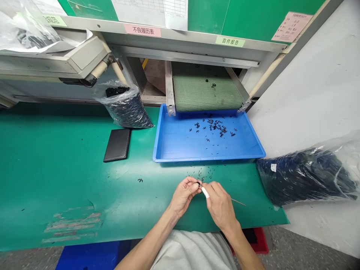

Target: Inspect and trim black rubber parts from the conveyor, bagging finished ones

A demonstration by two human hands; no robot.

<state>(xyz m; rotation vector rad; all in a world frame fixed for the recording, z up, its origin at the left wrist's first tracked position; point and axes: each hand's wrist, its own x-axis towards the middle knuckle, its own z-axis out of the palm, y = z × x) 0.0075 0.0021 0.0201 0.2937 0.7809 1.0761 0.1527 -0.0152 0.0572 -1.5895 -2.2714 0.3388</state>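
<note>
As left hand (183, 195) and right hand (221, 207) pinch tiny black part (199, 184), grips clamped.

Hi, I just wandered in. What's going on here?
A person at a green-topped workbench is working with bare hands. The left hand holds a tiny black part against the white-taped fingertip of the right hand. More tiny black parts lie on the bench and in a blue plastic tray beneath a green conveyor belt. A bulging plastic bag of black parts sits to the right.
</note>
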